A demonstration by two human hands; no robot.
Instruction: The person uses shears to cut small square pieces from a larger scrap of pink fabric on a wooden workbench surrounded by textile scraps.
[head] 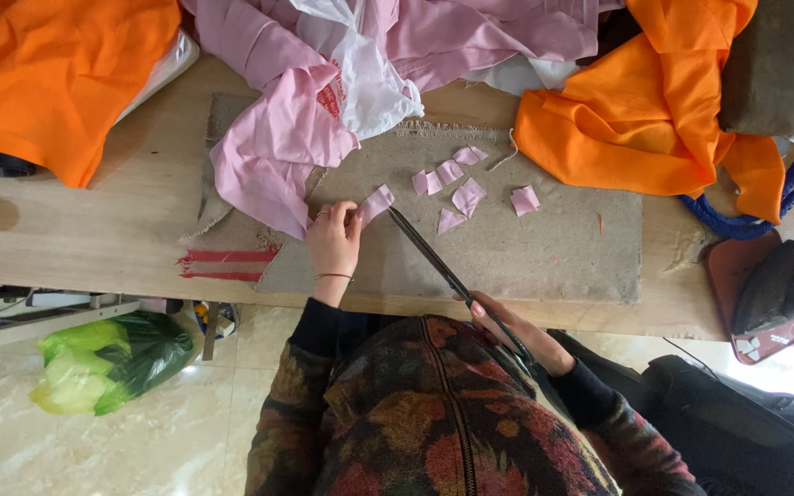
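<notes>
Head view: our left hand (334, 241), centre frame, pinches a pink fabric piece (377, 202). Our right hand (507, 332), lower centre, closes on long scissors (443, 266); the grip is partly hidden by our patterned jacket (434, 413). Cut pink scraps (467, 195) lie on a burlap mat (544, 248) over the wooden table (94, 230). Orange cloth (654, 110) is cut off at the top right; tiled floor (140, 441) lies at the lower left.

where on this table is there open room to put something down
Bare burlap mat lies right of the scissors, below the pink scraps. Bare wood lies left of the mat, below the orange cloth. The far edge is crowded with pink cloth and more orange fabric.
</notes>
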